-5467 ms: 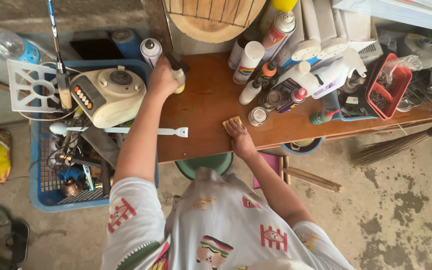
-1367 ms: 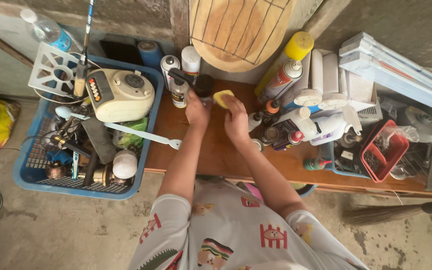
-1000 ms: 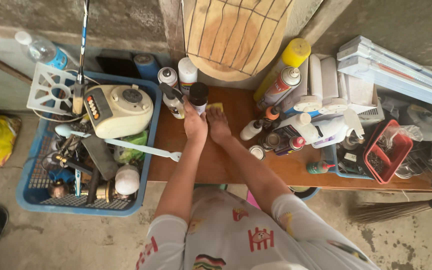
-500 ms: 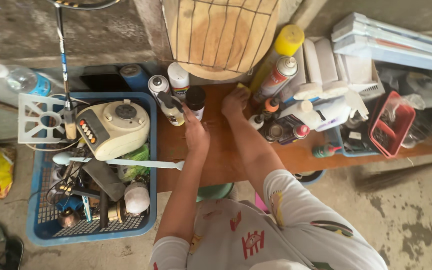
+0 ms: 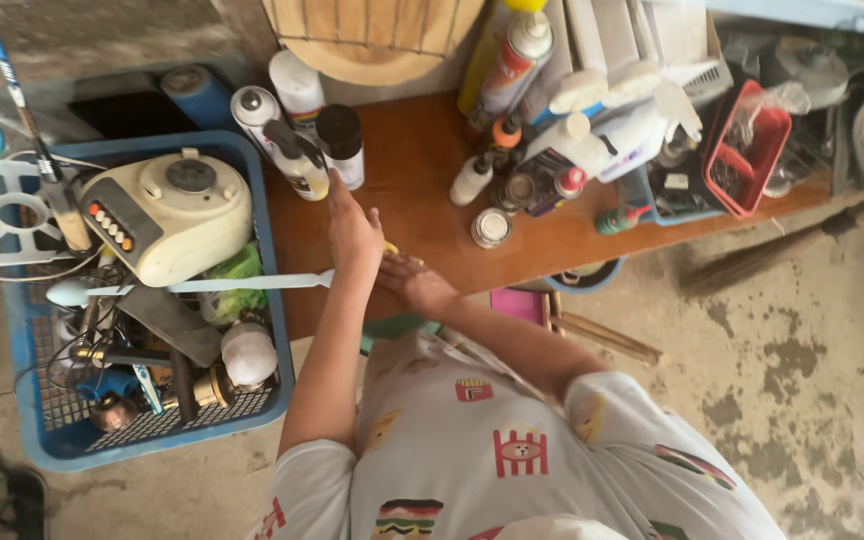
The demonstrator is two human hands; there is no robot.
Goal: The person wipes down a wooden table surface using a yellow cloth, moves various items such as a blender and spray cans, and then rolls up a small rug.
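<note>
Hands: left hand (image 5: 354,228) flat, released; right hand (image 5: 414,283) presses yellow sponge (image 5: 390,248) (mostly hidden) on table (image 5: 422,190).

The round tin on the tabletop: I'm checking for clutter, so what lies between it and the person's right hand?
In the head view, only bare brown tabletop lies between the round tin and the right hand.

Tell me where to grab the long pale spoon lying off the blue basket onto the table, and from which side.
Grip the pale spoon by its thin handle end, which rests on the wooden table beside the left hand. Probably come from above: the handle lies flat and free there, while the bowl end sits over the clutter in the blue basket.
</note>
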